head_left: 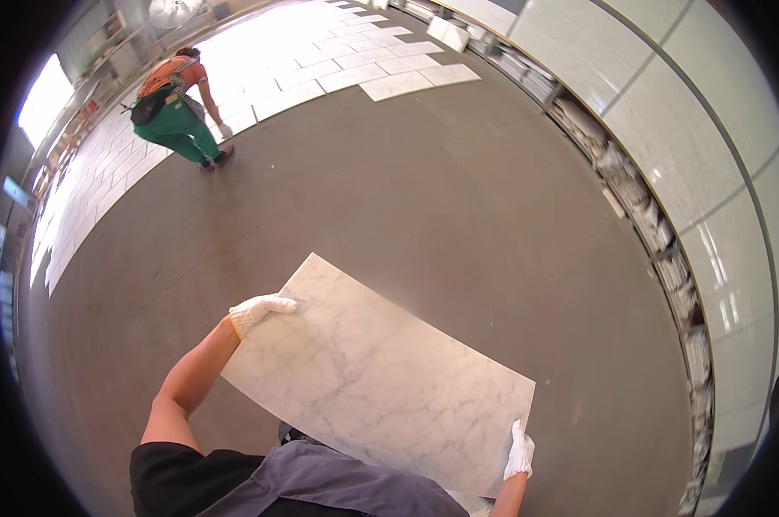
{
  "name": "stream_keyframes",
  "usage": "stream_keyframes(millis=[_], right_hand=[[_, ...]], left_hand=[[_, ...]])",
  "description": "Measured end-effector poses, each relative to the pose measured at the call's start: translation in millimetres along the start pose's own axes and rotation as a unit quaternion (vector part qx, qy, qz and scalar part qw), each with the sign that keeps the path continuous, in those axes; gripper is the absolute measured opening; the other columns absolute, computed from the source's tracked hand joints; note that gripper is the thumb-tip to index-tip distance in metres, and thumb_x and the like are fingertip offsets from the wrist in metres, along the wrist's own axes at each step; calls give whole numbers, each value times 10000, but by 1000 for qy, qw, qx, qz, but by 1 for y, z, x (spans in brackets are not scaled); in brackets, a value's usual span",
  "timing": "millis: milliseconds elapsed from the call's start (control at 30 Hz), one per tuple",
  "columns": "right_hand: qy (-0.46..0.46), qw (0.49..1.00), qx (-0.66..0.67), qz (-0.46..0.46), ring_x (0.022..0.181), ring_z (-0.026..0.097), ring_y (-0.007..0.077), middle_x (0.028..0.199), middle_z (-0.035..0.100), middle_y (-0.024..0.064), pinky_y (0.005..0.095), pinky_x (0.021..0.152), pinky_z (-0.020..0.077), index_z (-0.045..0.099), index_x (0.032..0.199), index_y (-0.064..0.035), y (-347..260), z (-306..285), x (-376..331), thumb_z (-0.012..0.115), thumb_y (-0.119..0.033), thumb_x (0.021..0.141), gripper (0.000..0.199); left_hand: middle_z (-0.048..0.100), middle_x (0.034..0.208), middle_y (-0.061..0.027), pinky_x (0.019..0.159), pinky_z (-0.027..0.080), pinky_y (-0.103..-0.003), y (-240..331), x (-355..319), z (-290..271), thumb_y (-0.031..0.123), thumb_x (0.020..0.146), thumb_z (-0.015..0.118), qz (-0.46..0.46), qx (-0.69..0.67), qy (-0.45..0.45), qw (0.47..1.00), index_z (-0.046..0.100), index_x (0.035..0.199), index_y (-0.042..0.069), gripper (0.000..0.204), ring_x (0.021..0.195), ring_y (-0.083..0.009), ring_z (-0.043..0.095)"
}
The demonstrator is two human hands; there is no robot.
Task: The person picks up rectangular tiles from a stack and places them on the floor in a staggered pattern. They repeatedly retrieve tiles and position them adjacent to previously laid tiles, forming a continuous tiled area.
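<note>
A large white marble tile (381,370) with grey veins hangs in front of my body, tilted, its left end farther away than its right. My left hand (262,313), in a white knit glove, grips the tile's left edge, with the thumb on the top face. At the opposite short edge, near the lower right, my gloved right hand (518,451) holds on too, its thumb along the rim. The fingers of both hands are mostly hidden beneath the slab.
Rows of pale tiles (320,73) cover the far part of the grey floor (389,189). A co-worker (174,108) in an orange top and green trousers bends over the tile border at the far left. Along the right runs a cluttered shelf (618,164) below large glossy panels (665,112).
</note>
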State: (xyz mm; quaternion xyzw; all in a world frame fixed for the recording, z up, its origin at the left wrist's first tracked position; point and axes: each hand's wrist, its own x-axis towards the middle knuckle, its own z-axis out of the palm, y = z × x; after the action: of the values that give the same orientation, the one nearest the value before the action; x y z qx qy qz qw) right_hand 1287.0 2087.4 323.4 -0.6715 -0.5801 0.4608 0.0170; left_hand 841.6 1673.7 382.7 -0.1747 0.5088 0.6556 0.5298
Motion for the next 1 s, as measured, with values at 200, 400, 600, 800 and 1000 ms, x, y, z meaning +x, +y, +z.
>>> stream_keyframes(millis=[200, 400, 600, 800, 1000], right_hand=[[-73, 990, -67, -97, 839, 495, 140, 872, 606, 38, 334, 782, 434, 662, 942, 55, -190, 65, 151, 652, -481, 919, 537], [-289, 951, 51, -92, 1237, 516, 189, 1326, 594, 139, 342, 1081, 364, 560, 1308, 75, -370, 118, 215, 635, -373, 952, 577], [-199, 946, -201, -159, 910, 566, 176, 1019, 687, 116, 353, 840, 461, 661, 1095, 121, -460, 260, 296, 685, -478, 872, 640], [-216, 926, -284, -123, 822, 544, 166, 924, 670, 99, 354, 772, 463, 659, 1069, 130, -630, 417, 314, 672, -453, 867, 617], [-236, 935, -228, -138, 852, 560, 133, 965, 691, 64, 321, 785, 459, 690, 1094, 69, -744, 502, 296, 660, -529, 901, 629]], left_hand=[[700, 1003, -85, 788, 569, -386, 75, 47, 11, 148, 832, 738, 59, -81, 95, 990, 666, 1122, 50, 315, 905, -212, 680], [688, 1055, -108, 777, 593, -379, 132, 46, 15, 142, 851, 717, 185, -209, 52, 959, 589, 1241, 35, 425, 882, -212, 693], [664, 1111, -87, 788, 599, -384, 159, 96, -16, 128, 852, 708, 97, -193, 132, 967, 480, 1378, 42, 579, 916, -201, 692], [692, 976, -87, 746, 602, -360, 321, 183, -108, 148, 849, 726, 72, -222, 171, 957, 589, 1220, 29, 413, 830, -199, 704], [691, 910, -73, 679, 598, -362, 460, 211, -161, 175, 854, 722, 67, -214, 165, 961, 635, 1090, 41, 285, 763, -180, 698]])
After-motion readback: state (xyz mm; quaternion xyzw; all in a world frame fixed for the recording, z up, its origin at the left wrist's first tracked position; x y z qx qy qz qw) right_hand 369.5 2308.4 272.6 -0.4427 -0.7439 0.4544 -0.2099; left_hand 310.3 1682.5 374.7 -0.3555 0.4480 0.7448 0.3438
